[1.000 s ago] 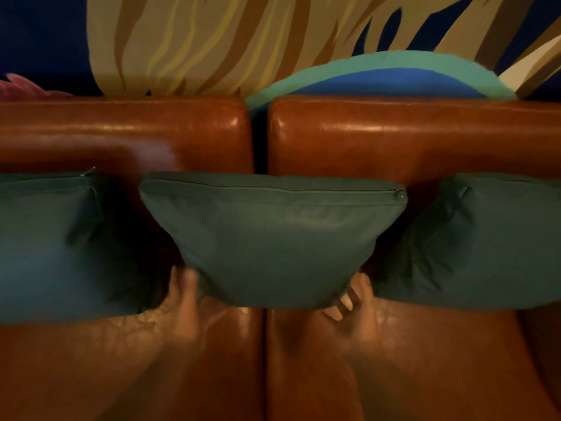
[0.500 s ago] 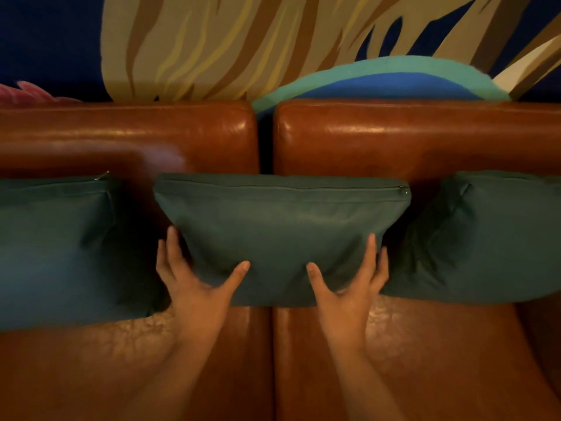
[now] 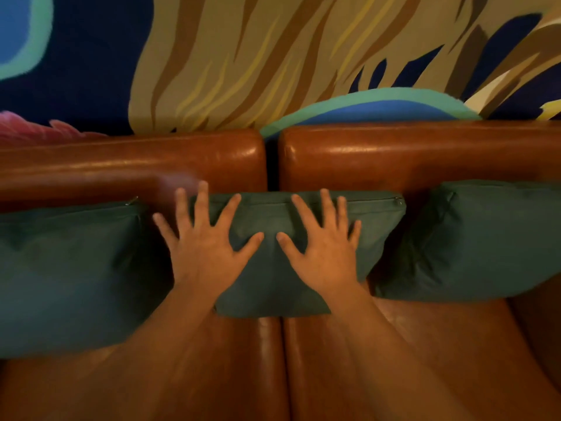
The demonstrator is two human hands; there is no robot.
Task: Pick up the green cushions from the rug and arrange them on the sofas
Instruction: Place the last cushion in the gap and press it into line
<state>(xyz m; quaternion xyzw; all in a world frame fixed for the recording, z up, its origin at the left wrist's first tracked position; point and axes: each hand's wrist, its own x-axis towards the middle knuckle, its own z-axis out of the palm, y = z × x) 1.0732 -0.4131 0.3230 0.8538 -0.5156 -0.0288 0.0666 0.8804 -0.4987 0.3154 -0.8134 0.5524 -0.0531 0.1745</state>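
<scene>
**Settling the middle cushion against the back**

I have both hands laid flat on the middle cushion (image 3: 273, 284), fingers straight and spread wide, gripping nothing. My left hand (image 3: 206, 247) lies over its left edge and my right hand (image 3: 324, 250) on its face, with the thumbs almost meeting. The cushion stands on the seat and leans on the backrest (image 3: 425, 156) with its zip (image 3: 364, 199) uppermost. It sits astride the gap (image 3: 272, 165) between the two sofa sections. The left cushion (image 3: 69, 268) and right cushion (image 3: 473, 238) flank it, both propped the same way. No rug is in view.

I take this as the settling step. To do it well I push with both palms evenly, so the cushion does not twist. I press back toward the backrest and not down, because the leather looks slick and the base could skid forward. The cushion sits close against its right neighbour, with a dark gap on the left, so a small nudge left would even the spacing. To let go I lift my palms straight off, so the fabric does not drag and pull the cushion out of line.
</scene>
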